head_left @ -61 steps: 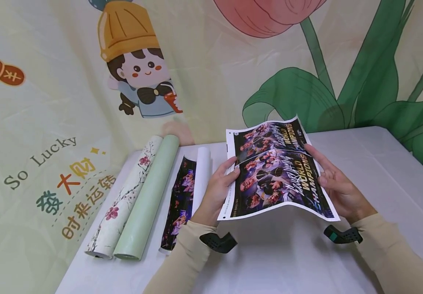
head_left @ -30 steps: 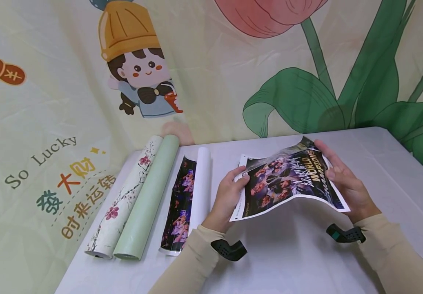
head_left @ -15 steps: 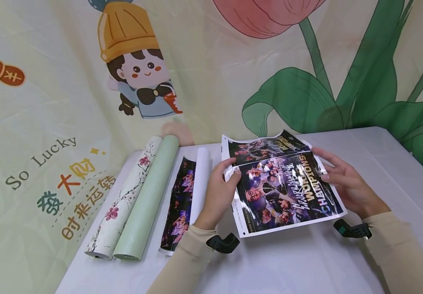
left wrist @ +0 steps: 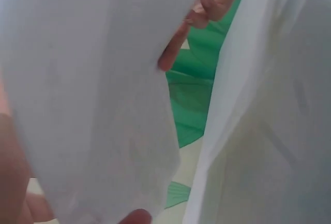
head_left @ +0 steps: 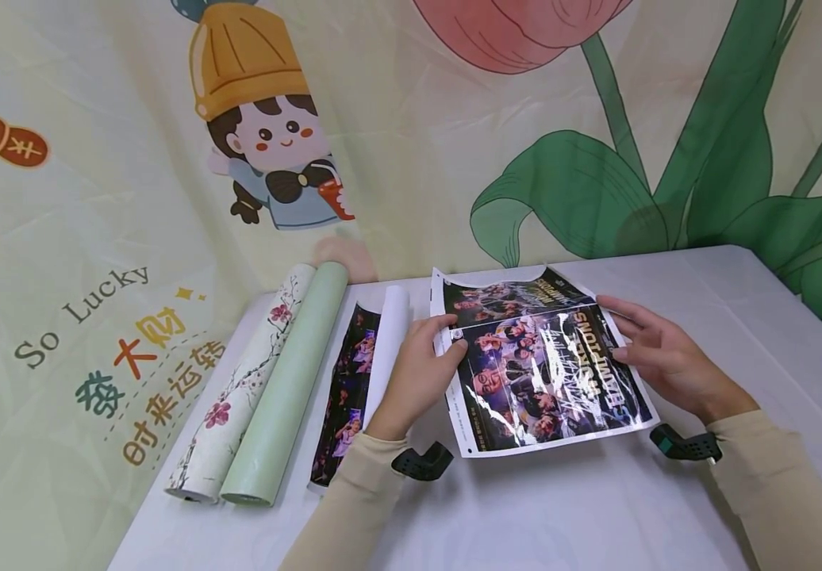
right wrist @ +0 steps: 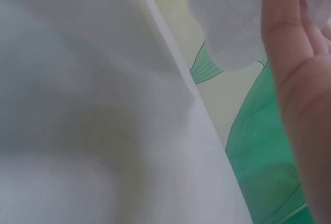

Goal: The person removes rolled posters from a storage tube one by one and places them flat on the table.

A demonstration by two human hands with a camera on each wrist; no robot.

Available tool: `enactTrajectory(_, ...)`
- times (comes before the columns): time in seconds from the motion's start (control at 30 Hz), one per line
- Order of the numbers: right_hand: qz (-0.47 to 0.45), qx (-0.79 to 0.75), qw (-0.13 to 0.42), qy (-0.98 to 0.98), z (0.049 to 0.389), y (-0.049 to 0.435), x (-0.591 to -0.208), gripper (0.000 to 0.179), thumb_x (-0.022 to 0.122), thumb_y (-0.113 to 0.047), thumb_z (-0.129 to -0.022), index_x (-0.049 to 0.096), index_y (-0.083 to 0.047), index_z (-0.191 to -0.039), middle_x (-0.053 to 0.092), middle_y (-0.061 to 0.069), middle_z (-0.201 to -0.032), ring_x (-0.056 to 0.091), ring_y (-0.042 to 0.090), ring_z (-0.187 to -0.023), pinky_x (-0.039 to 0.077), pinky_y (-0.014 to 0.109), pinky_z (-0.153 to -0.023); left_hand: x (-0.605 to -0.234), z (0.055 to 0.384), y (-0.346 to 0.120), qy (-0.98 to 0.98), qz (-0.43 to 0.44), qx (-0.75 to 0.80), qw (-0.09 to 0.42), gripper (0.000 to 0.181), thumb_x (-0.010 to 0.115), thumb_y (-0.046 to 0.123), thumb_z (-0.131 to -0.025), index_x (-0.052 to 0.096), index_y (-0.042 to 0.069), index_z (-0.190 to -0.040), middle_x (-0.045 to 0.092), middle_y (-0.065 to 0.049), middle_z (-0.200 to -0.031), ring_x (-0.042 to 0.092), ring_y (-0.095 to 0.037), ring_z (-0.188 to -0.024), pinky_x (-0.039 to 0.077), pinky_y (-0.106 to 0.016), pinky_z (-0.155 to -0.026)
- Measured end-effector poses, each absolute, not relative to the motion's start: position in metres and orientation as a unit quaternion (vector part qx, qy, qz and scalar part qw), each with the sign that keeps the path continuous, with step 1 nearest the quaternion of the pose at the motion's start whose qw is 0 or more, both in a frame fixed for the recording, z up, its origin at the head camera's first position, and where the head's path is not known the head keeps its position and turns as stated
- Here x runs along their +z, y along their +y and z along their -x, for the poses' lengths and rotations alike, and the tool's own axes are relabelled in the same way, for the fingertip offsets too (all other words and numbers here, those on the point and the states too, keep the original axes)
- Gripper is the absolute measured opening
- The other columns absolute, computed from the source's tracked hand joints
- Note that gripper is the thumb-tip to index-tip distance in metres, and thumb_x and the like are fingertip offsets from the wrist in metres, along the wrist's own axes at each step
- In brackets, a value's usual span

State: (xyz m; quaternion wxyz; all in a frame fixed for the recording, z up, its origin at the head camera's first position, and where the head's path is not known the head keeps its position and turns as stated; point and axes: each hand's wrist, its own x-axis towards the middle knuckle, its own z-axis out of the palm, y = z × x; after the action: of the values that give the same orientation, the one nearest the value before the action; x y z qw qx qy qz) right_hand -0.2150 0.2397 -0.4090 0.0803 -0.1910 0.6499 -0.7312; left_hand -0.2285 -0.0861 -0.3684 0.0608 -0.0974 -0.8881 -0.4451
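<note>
A glossy printed poster (head_left: pixel 535 385) with a white border is held above the table, tilted, with a crease running across it and its far part bent back. My left hand (head_left: pixel 414 373) pinches its left edge, thumb on the printed face. At the right edge my right hand (head_left: pixel 678 365) grips it, thumb on the front and fingers at the border. In the left wrist view the poster's white back (left wrist: pixel 88 94) fills much of the picture. The right wrist view has my right hand (right wrist: pixel 305 89) against the sheet's pale underside (right wrist: pixel 222 22).
Left of my hands lie a flower-patterned roll (head_left: pixel 240 381), a pale green roll (head_left: pixel 290 381) and a partly curled dark print (head_left: pixel 343 388) with a white rolled side. The white-covered table (head_left: pixel 561 515) meets a printed cloth backdrop (head_left: pixel 397 159) behind.
The poster dipped and folded toward me, then its far part opened up again. Since half a second ago it has tilted slightly and shifted a little left, still held by both hands.
</note>
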Motion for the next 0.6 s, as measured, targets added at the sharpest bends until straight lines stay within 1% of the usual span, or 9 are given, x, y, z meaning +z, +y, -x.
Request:
enactTrajectory(0.1, 0.171, -0.708, 0.078, 0.680, 0.2140, 0.2385, -0.4083, 0.065, 0.053, -0.003, -0.092, 0.022, -0.014, -0.147, 0.020, 0.014, -0.151, 0.047, 0.018, -0.121, 0.046, 0.033, -0.089, -0.3698, 0.2298, -0.0888, -0.910, 0.108, -0.396, 0.056, 0.043, 0.062, 0.030, -0.086, 0.056, 0.016, -0.126, 0.050, -0.007, -0.123, 0.049, -0.021, -0.108, 0.041, -0.042, -0.090)
enactTrajectory(0.3, 0.108, -0.656, 0.084, 0.743, 0.2113, 0.2386, -0.4056, 0.062, 0.060, -0.022, -0.091, 0.030, -0.021, -0.145, 0.028, 0.006, -0.148, 0.045, 0.023, -0.121, 0.045, 0.037, -0.089, -0.3746, 0.2317, -0.0915, -0.960, 0.122, -0.247, 0.044, 0.049, 0.060, 0.042, -0.085, 0.053, 0.022, -0.129, 0.055, -0.004, -0.120, 0.055, -0.019, -0.103, 0.047, -0.045, -0.074)
enactTrajectory(0.37, 0.098, -0.642, 0.085, 0.756, 0.2119, 0.2396, -0.4059, 0.062, 0.060, -0.026, -0.091, 0.031, -0.021, -0.145, 0.029, 0.006, -0.147, 0.046, 0.025, -0.120, 0.046, 0.039, -0.088, -0.3754, 0.2315, -0.0917, -0.966, 0.125, -0.222, 0.036, 0.050, 0.060, 0.044, -0.085, 0.053, 0.022, -0.129, 0.056, -0.004, -0.118, 0.056, -0.020, -0.100, 0.048, -0.045, -0.071)
enactTrajectory(0.47, 0.094, -0.626, 0.086, 0.769, 0.2139, 0.2411, -0.4086, 0.061, 0.059, -0.029, -0.091, 0.032, -0.018, -0.144, 0.032, 0.009, -0.146, 0.047, 0.026, -0.119, 0.047, 0.036, -0.086, -0.3748, 0.2303, -0.0920, -0.970, 0.130, -0.206, 0.021, 0.052, 0.059, 0.046, -0.085, 0.052, 0.021, -0.130, 0.057, -0.005, -0.119, 0.057, -0.021, -0.101, 0.048, -0.046, -0.073)
enactTrajectory(0.6, 0.083, -0.606, 0.092, 0.786, 0.2163, 0.2423, -0.4127, 0.060, 0.059, -0.033, -0.090, 0.037, -0.015, -0.142, 0.034, 0.010, -0.144, 0.046, 0.029, -0.119, 0.048, 0.035, -0.086, -0.3771, 0.2304, -0.0924, -0.971, 0.137, -0.197, 0.000, 0.055, 0.060, 0.046, -0.085, 0.051, 0.018, -0.131, 0.057, -0.007, -0.121, 0.055, -0.023, -0.108, 0.047, -0.044, -0.082)
